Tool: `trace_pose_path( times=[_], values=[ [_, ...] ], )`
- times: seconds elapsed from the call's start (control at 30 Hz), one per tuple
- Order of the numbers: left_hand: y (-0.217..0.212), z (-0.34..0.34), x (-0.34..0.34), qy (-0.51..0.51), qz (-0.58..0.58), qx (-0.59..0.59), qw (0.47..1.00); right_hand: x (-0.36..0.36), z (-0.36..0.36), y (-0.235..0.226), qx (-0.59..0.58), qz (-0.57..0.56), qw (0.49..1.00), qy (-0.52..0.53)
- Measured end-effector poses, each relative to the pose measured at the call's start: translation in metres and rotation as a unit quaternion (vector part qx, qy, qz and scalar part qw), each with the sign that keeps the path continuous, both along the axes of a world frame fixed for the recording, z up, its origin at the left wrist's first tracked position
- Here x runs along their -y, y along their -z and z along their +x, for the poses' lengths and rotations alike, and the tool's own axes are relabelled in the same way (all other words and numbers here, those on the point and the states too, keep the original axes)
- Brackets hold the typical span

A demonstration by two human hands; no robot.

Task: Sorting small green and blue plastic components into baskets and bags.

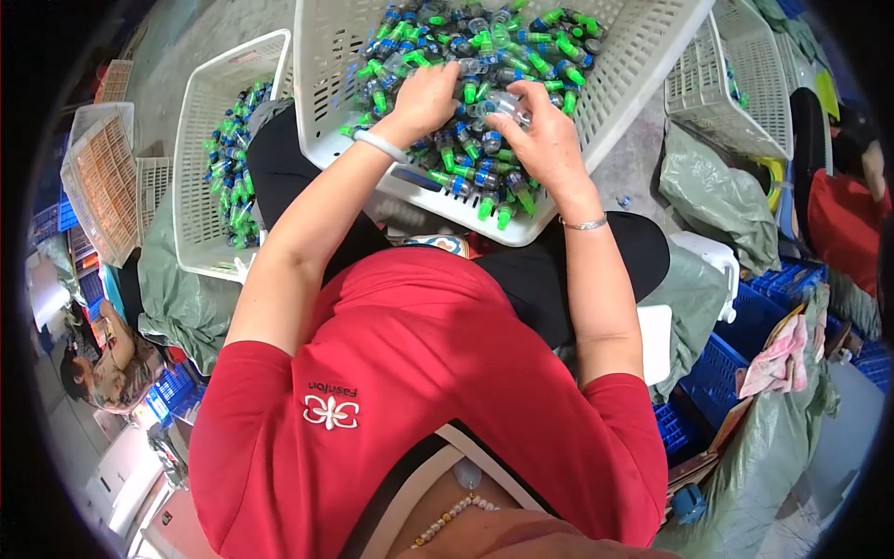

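- With the right hand point(551, 138), in the head view, pinched a clear plastic piece point(508, 107) between thumb and forefinger, right over the heap!
- With the left hand point(428, 99), reached curled fingers down to that same heap, fingertips right by another clear piece point(473, 66); couldn't tell whether gripped or merely touched.
- Saw beneath both hands a jumble of small bottles point(484, 177), green-topped and blue-banded, piled in a big white crate point(643, 79) close against the knees.
- Wore a pale bangle point(380, 146) on the left wrist, a silver bracelet point(584, 224) on the right.
- Spotted over on the left a second white crate point(200, 121), with more such bottles inside.
- Caught on the right a white basket point(694, 102), just above a dull green sack point(717, 186).
- Glimpsed at the far right a person in red point(843, 228).
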State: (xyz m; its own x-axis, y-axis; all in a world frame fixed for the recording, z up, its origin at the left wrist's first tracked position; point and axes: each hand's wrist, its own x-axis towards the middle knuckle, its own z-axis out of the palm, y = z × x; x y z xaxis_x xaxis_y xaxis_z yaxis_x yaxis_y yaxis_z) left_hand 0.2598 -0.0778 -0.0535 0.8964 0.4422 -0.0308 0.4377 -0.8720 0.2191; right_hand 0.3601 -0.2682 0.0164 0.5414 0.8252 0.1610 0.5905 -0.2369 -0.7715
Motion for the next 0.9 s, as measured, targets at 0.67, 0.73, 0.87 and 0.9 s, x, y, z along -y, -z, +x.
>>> trace_pose_path(
  times=[0.67, 0.73, 0.87, 0.9],
  values=[
    [-0.064, -0.047, 0.054, 0.031, -0.468, 0.173, 0.866, -0.013, -0.014, 0.029, -0.242, 0.076, 0.965, 0.066],
    [-0.063, -0.051, 0.058, -0.067, -0.682, 0.16, 0.71, -0.013, -0.019, 0.03, -0.23, 0.068, 0.968, 0.07],
    [-0.058, -0.056, 0.078, -0.105, -0.692, 0.194, 0.688, -0.015, -0.03, 0.023, -0.219, 0.055, 0.971, 0.084],
    [-0.055, -0.057, 0.081, -0.099, -0.648, 0.215, 0.724, -0.016, -0.03, 0.026, -0.231, 0.057, 0.968, 0.08]
  ],
)
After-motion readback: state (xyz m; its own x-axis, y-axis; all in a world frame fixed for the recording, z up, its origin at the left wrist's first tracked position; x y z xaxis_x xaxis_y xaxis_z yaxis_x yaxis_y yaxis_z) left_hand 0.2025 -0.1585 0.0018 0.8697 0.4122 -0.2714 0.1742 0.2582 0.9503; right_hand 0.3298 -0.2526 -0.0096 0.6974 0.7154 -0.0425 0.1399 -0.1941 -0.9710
